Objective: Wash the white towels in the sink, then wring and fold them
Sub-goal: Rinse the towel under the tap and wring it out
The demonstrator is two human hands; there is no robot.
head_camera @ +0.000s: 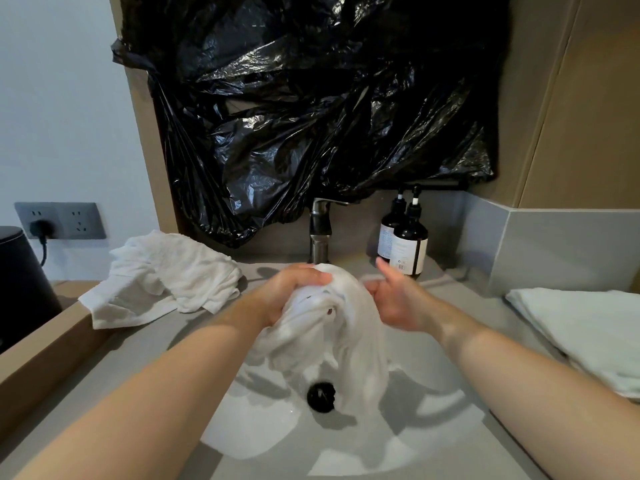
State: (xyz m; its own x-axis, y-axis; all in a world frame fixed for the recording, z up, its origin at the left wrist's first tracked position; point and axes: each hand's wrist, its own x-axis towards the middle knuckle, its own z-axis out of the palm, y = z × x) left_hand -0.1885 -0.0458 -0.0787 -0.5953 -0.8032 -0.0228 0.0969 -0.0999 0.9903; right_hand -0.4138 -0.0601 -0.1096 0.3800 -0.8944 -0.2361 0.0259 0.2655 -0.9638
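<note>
A wet white towel (341, 327) hangs bunched over the white sink (433, 420), under the metal faucet (320, 233). My left hand (294, 294) grips its upper left part with the fingers closed around the cloth. My right hand (398, 301) presses against the towel's right side, thumb up, fingers partly hidden behind the cloth. The towel's lower end reaches down beside the black drain (321, 395). A crumpled pile of white towels (166, 277) lies on the counter to the left. A folded white towel (585, 332) rests on the counter to the right.
Two dark pump bottles (407, 244) stand right of the faucet. Black plastic sheeting (311, 105) covers the wall above. A wall socket with a plug (60, 220) and a dark round container (20, 285) sit at the far left. The grey counter (114, 372) surrounds the basin.
</note>
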